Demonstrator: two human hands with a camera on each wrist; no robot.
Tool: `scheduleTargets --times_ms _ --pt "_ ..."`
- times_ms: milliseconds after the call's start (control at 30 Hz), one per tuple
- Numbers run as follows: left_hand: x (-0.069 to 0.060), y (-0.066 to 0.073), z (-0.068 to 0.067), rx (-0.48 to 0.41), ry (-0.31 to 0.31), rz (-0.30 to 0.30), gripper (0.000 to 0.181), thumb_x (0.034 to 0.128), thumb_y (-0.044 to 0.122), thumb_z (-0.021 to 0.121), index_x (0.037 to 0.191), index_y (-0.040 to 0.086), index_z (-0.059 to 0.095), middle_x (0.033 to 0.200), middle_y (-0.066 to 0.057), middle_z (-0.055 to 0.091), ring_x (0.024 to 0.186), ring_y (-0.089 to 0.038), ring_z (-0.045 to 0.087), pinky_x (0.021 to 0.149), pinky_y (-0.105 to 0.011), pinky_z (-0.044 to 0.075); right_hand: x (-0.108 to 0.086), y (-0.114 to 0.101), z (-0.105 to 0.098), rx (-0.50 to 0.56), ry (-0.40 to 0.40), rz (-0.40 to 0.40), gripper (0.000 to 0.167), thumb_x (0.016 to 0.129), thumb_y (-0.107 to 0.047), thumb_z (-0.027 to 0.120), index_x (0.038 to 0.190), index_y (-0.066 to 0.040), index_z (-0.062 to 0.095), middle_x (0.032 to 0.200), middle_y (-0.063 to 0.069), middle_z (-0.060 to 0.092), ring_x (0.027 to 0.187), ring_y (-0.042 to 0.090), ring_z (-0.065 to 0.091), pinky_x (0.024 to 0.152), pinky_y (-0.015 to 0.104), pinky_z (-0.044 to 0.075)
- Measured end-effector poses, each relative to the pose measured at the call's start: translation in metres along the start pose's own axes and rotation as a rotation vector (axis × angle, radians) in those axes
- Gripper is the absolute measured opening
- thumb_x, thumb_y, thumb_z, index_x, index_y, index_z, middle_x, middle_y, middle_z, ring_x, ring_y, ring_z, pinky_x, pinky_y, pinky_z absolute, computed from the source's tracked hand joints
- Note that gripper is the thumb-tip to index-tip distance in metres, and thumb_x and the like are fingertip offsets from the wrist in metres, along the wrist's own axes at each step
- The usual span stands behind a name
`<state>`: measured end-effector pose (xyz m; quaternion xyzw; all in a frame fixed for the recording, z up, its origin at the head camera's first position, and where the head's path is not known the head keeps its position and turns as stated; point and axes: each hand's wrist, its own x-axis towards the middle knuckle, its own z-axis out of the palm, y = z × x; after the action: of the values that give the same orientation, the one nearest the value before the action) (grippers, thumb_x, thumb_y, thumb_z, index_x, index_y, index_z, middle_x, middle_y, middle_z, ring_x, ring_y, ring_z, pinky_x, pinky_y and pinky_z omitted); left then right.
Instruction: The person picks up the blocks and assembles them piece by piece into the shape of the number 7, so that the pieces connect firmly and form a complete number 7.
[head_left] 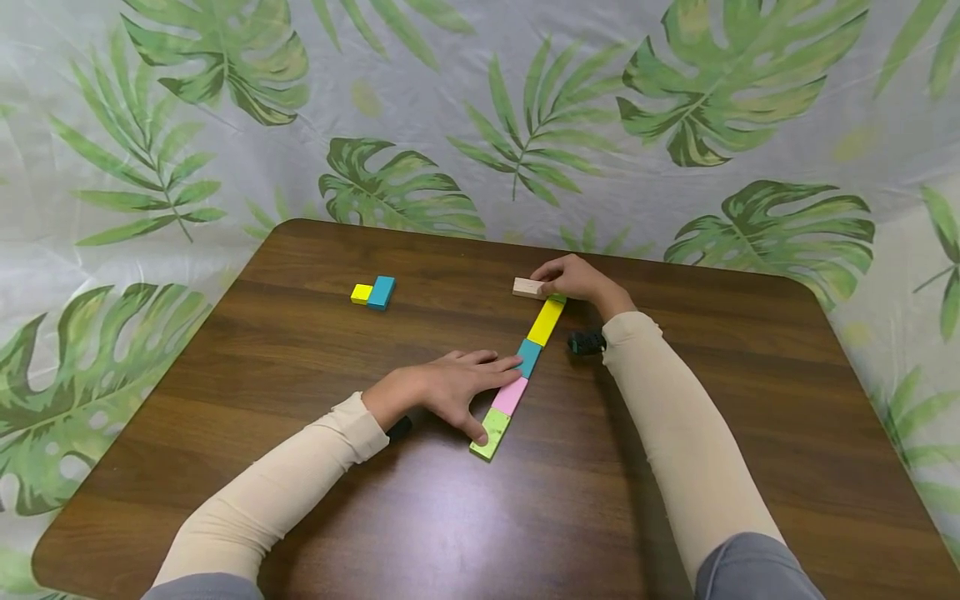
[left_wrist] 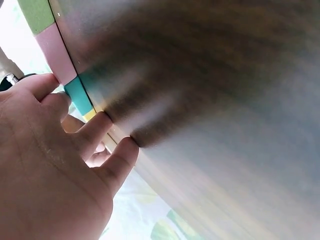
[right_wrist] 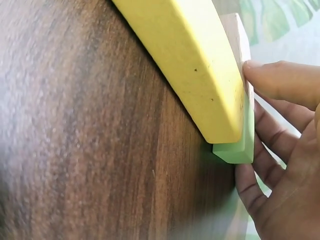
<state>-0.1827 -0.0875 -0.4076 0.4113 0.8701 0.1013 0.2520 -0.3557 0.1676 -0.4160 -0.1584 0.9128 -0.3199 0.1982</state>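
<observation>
A slanting row of flat blocks lies on the table: a light green block (head_left: 492,427) nearest, then a pink block (head_left: 510,396), a blue block (head_left: 530,358) and a yellow block (head_left: 546,322). At its far end, a green block (right_wrist: 234,153) meets the yellow one, mostly covered in the head view. Crosswise there lies a plain wooden block (head_left: 527,287). My right hand (head_left: 576,279) pinches the wooden block's right end, thumb on the near side, other fingers behind. With fingers spread, my left hand (head_left: 459,387) rests along the row, its thumb on the light green block and fingertips at the blue one.
On the brown table (head_left: 300,350), a small yellow block (head_left: 361,293) and a second blue block (head_left: 382,293) touch each other at the back left. A leaf-patterned cloth (head_left: 525,100) hangs behind the table's far edge.
</observation>
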Motion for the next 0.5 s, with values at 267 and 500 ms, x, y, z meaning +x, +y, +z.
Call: scheduleTargets --times_ms 267,500 --pt "0.0007 -0.0004 -0.0011 0.01 0.002 0.009 0.1 0.0819 0.052 0.074 0.16 0.027 0.017 0.169 0.013 0.002 0.156 -0.03 0.01 0.122 -0.057 0.015 -0.0011 0.002 0.001 0.012 0.011 -0.004 0.037 0.095 -0.018 0.063 0.131 -0.01 0.065 0.137 0.015 0.06 0.116 0.031 0.055 0.104 0.047 0.044" --pt "0.0015 -0.0011 -0.0013 0.016 0.007 0.022 0.1 0.0811 0.052 0.075 0.16 0.026 0.019 0.169 0.012 0.004 0.156 -0.029 0.013 0.122 -0.056 0.017 -0.0006 0.0035 0.0032 0.006 0.023 -0.001 0.036 0.094 -0.019 0.064 0.129 -0.012 0.066 0.133 0.014 0.062 0.11 0.03 0.056 0.099 0.044 0.045"
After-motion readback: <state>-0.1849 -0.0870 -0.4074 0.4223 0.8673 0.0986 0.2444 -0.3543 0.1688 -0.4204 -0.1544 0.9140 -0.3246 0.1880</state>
